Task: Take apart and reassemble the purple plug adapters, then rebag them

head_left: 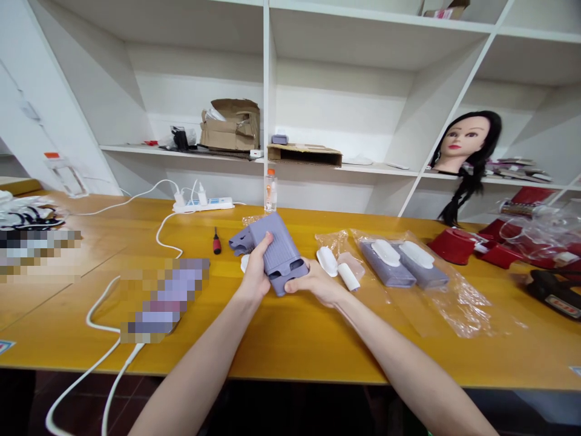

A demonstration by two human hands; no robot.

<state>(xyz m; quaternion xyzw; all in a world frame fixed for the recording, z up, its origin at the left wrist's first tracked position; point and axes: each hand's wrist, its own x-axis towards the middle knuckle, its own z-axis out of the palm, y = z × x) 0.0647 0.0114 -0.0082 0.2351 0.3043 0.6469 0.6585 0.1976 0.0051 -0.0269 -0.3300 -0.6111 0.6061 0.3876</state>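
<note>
Both my hands hold a lavender plastic housing (278, 248) just above the yellow table (290, 339). My left hand (255, 274) wraps its left side, thumb up along the ribbed face. My right hand (316, 283) grips its lower right end, fingers curled under. A second lavender piece (240, 241) sticks out to the left behind the housing. Just right of my right hand lie white plastic parts (327, 260) and a small white cylinder (348, 276) on a clear bag.
Two more lavender housings with white pads (402, 264) lie in clear plastic at right. A red-handled screwdriver (216, 241), a power strip (204, 204) with white cables and a small bottle (270, 190) stand behind. Red items (458, 245) and a mannequin head (467, 145) sit right.
</note>
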